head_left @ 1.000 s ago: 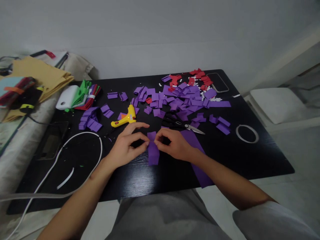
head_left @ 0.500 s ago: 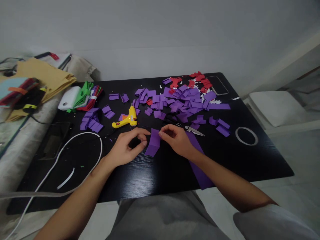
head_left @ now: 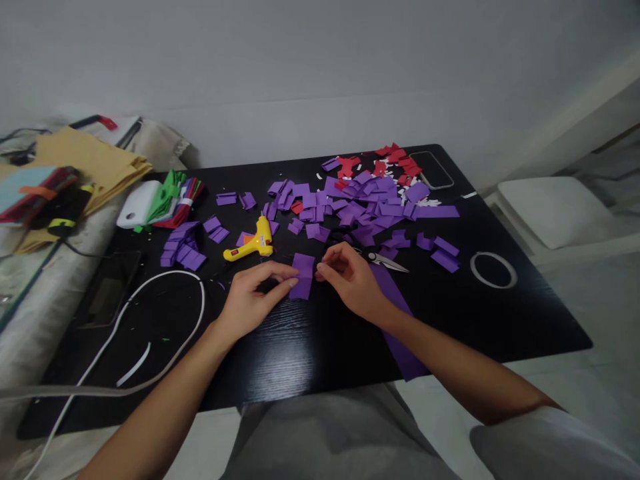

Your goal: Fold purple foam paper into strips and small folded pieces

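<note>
A small creased piece of purple paper is pinched at its left edge between the thumb and fingers of my left hand. Just right of it is my right hand, its fingers curled and drawn together beside the paper's right edge; whether anything is between them is hidden. Scissors with black handles lie behind my right hand, blades pointing right. A long purple paper strip runs under my right wrist to the table's front edge. The yellow glue gun rests beyond my left hand.
Folded purple pieces and red pieces are heaped at the back of the black table. A white cable loops at left near a dark phone. A ring lies at right.
My left hand has closed its thumb and fingers on the purple paper, which has shifted slightly left and straightened. My right fingers have come away from its edge.
</note>
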`<state>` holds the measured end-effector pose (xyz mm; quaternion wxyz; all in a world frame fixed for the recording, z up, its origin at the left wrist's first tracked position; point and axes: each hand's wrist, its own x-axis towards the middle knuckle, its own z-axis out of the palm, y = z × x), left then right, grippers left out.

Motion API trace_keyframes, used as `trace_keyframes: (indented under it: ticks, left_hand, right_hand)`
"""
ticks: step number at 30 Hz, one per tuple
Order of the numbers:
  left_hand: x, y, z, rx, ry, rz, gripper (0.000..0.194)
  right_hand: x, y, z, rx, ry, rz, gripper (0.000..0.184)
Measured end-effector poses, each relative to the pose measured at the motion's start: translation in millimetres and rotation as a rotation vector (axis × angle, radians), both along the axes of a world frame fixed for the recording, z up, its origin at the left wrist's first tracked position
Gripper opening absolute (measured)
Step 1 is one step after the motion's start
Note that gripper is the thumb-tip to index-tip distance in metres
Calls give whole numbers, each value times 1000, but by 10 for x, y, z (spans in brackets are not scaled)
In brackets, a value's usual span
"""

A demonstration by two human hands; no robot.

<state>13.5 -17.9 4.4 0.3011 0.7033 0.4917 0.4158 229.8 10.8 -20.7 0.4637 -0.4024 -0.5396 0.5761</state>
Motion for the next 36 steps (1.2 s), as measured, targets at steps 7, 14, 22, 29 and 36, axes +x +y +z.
trace_keyframes:
  ticks: [7, 14, 22, 29, 36]
  left_hand:
    - [11, 23, 8, -201, -258, 81, 19]
    - [1, 63, -27, -303, -363, 54, 26]
    - [23, 58, -59, -358, -433, -9, 25]
    - [24, 62, -48, -358, -421, -22, 29]
    - [50, 36, -22, -316, -372, -43, 24]
  right_hand:
    - [-2, -47, 5, 128, -116, 27, 23]
    - [-8, -79, 23, 114, -21, 50, 26]
    - [10, -75, 50, 73, 58, 112, 30]
    - [21, -87, 78, 49, 76, 134, 33]
    - [21, -94, 86, 42, 56, 112, 32]
